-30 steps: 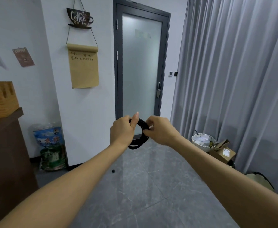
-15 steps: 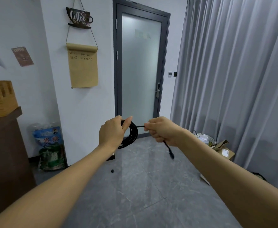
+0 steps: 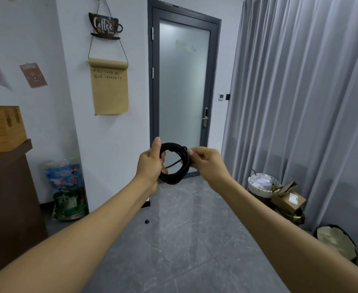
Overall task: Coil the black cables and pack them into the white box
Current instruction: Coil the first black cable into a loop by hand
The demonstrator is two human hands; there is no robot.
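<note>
Both our hands meet at chest height: our left hand [image 3: 150, 163] grips the round coil of thin black cable [image 3: 177, 163] by its left side, our right hand [image 3: 205, 163] pinches its upper right edge. Near the grey curtain [image 3: 300, 102], a white woven basket [image 3: 263, 188] holds what seems to be white paper.

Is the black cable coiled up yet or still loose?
Coiled: the black cable forms a round multi-loop ring held between left hand and right hand.

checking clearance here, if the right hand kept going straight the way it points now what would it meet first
The right hand points left toward the black cable coil, which its fingertips already pinch. Just past the coil is the left hand gripping the other side. Depth between them is hard to judge.
</note>
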